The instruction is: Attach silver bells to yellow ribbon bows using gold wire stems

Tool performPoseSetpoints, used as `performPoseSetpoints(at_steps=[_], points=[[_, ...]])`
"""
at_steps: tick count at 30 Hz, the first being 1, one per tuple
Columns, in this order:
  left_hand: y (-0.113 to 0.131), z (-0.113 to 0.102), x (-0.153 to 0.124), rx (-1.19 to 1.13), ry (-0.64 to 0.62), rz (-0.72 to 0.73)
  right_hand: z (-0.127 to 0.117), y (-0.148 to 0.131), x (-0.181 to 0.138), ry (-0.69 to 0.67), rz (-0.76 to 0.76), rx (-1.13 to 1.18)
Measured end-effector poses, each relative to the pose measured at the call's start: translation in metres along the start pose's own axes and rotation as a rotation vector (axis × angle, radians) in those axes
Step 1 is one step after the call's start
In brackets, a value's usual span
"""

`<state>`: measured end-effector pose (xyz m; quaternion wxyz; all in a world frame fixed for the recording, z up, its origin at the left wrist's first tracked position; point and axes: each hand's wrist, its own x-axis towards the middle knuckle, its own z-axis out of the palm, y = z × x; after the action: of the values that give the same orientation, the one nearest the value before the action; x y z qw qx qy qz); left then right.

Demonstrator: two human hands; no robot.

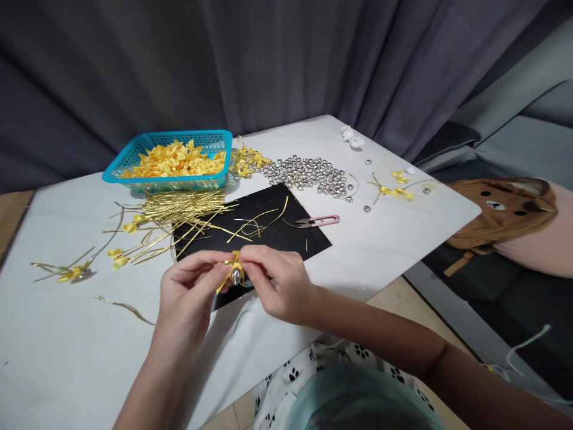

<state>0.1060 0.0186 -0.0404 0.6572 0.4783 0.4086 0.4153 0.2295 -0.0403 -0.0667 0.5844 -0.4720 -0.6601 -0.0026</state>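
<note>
Above the near edge of a black sheet (286,245), my left hand (190,292) and my right hand (280,280) meet with fingertips pinched. Between them is a yellow ribbon bow (237,260) with a silver bead (235,276) at its middle. Both hands grip this bow, the left from its left side and the right from its upper right. The fingers partly cover it. Beyond the hands, gold twist ties (183,206) lie in a loose heap, some across the black sheet. Pink-handled thread snips (317,221) rest at the sheet's right edge.
A blue basket (168,179) of yellow ribbon bows stands at the back left. Silver beads (313,173) are spread right of it. Finished-looking bow pieces lie left (74,273) and right (394,192) on the white table (380,251). A brown bear-faced bag (501,209) sits beyond the right edge.
</note>
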Motion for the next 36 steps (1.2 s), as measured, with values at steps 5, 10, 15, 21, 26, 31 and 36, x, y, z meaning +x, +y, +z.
performPoseSetpoints(at_steps=[5,10,15,21,26,31,36], points=[[-0.002,-0.002,0.001,0.018,-0.029,0.014,-0.003,0.006,0.0,-0.066,-0.077,-0.074],[0.0,-0.007,0.002,0.04,-0.038,0.029,-0.008,0.006,0.001,-0.145,0.019,0.0],[0.0,-0.005,0.001,0.054,-0.007,0.099,-0.009,0.002,0.0,-0.176,0.171,0.1],[0.002,0.0,0.0,0.015,0.052,0.052,-0.009,0.0,-0.002,-0.168,0.223,0.127],[0.002,-0.004,0.003,-0.011,0.08,0.073,-0.011,0.002,-0.008,-0.112,0.276,0.165],[-0.002,-0.006,0.001,0.064,0.045,0.114,-0.017,0.003,-0.002,-0.002,0.251,0.127],[-0.001,-0.001,-0.006,0.227,0.05,0.184,-0.022,-0.003,0.012,-0.04,0.313,0.184]])
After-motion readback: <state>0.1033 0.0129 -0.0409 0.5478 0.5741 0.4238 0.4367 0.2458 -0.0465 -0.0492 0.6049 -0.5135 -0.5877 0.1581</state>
